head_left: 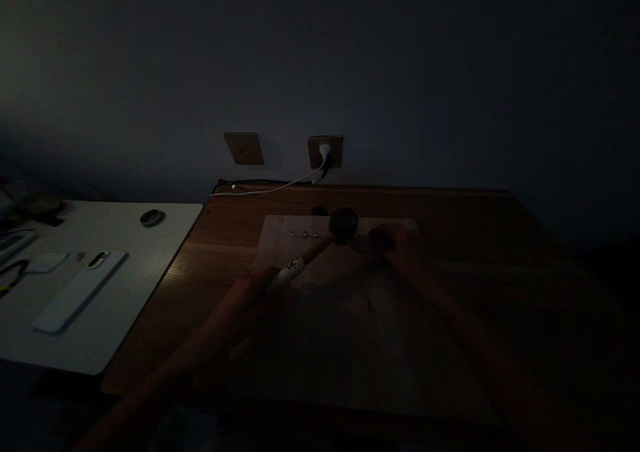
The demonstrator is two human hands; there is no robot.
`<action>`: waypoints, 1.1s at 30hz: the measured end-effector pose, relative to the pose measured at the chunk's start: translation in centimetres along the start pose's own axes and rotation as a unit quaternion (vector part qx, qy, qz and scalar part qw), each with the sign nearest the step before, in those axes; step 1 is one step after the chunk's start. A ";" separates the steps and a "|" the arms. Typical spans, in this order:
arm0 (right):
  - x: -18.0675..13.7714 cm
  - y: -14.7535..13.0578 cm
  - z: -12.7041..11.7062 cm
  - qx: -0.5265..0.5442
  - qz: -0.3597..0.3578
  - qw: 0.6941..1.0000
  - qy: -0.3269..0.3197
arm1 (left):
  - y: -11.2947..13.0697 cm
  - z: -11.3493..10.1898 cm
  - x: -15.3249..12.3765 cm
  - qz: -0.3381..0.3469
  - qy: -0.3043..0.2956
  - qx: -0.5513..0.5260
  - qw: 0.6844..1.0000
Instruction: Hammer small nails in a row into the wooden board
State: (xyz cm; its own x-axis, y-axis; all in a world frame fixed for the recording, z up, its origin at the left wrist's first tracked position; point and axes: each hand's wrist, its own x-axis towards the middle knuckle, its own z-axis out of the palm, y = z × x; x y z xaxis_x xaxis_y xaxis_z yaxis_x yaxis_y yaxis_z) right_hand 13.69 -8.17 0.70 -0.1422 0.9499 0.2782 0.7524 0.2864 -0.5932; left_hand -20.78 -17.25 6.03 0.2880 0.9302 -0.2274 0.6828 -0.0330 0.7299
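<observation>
My left hand (253, 291) is closed round the handle of a mallet (311, 247). Its dark, round head points up and right above a pale board (345, 365), and part of the handle is whitish. On the board's far right side my right hand (397, 244) rests low with its fingers bent together. Whatever they pinch, if anything, is lost in the dark. Three small shiny nails or screws (305, 235) stand in a row at the board's far left. A small dark mark or piece (370, 303) shows nearer the board's middle.
The board lies on a wooden table (195, 265) against a wall. A white cable runs from a wall socket (325, 151) along the table's back edge. Left, a white tabletop (150, 285) carries a phone (83, 292), a round dark object (152, 218) and cables. Light is very dim.
</observation>
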 end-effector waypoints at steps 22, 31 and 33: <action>-6.0 1.1 -3.4 0.042 0.046 0.997 0.038 | 3.1 2.4 5.4 0.060 -0.070 0.081 0.992; -8.9 -4.1 -1.2 -0.152 -0.364 0.916 -0.078 | 3.2 2.1 4.8 0.061 -0.061 0.070 0.994; -9.1 -4.5 -0.8 -0.199 -0.405 0.890 -0.064 | 3.0 1.9 4.3 0.058 -0.057 0.059 0.995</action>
State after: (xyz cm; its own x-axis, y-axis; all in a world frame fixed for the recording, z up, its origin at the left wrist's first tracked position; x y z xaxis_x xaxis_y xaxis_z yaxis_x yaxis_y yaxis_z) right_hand 12.07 -18.24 1.44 -0.7943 0.4665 0.3891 0.5349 0.8407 0.0840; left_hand -16.21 -14.04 6.04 0.4389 0.8705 -0.2226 0.7128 -0.1865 0.6762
